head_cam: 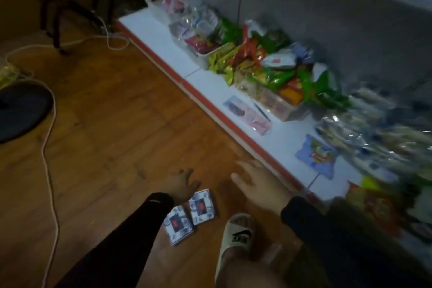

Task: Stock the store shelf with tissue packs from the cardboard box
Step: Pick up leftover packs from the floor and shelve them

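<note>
Two small tissue packs (190, 216), white with dark printed squares, lie side by side on the wooden floor near the bottom centre. My left hand (181, 186) hovers just above and behind them, fingers spread, holding nothing. My right hand (259, 183) is stretched out flat over the floor, close to the red front edge of the low white shelf (163, 37), and is empty too. Two flat packs, one pinkish (247, 114) and one blue (315, 155), lie on the shelf's front strip. No cardboard box is in view.
Clear bins and heaps of bright snack bags (257, 63) fill the shelf's back. A sandalled foot (238, 236) stands right of the tissue packs. A white cable (49, 166) snakes across the floor on the left, beside a dark round base (21, 112) and black furniture legs (56, 28).
</note>
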Demonstrator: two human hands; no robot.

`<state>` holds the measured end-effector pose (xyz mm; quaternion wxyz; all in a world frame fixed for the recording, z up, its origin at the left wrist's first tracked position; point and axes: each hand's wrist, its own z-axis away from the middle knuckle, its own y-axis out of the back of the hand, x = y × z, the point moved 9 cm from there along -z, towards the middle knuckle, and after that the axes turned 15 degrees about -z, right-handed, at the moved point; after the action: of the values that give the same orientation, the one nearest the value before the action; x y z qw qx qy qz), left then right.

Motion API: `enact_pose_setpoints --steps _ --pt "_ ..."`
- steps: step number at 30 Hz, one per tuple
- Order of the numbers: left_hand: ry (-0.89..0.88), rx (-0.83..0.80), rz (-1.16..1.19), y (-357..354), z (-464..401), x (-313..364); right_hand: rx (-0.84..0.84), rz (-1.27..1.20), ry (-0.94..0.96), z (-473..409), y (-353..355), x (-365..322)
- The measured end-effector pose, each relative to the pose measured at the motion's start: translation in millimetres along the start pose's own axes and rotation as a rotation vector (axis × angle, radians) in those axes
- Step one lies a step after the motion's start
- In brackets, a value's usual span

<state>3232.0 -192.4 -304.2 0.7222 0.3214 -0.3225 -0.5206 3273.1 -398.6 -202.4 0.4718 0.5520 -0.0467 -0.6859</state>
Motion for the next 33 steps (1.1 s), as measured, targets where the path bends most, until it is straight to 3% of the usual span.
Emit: enact_pose_setpoints --steps 4,10,17,21,24,33 --pt "0.011 -0.131 -0.067 -65.3 -53.0 -22.4 -0.15 -0.214 -0.279 -55.4 -94.6 68.6" --pt "0.022 -0.25 -0.021 -135.2 -111.3 -32.5 -0.226 -0.524 -0.658 -88.4 -219.0 162.4" --pt "0.028 -0.343 0.178 -166.5 -125.6 -25.6 -0.085 -1.042 -0.836 -100.5 -288.0 208.5" --pt "0.064 -0.246 0.296 -137.3 -120.7 -19.5 0.053 -0.976 -0.844 -98.0 -239.5 189.8" --pt "0.047 -0.141 0.343 -89.5 -104.6 -8.2 0.2 -1.036 -0.698 -99.1 -178.7 170.2" --pt "-0.328 0.317 0.299 122.3 10.9 109.2 0.518 -1.326 -0.219 -21.4 48.5 42.3"
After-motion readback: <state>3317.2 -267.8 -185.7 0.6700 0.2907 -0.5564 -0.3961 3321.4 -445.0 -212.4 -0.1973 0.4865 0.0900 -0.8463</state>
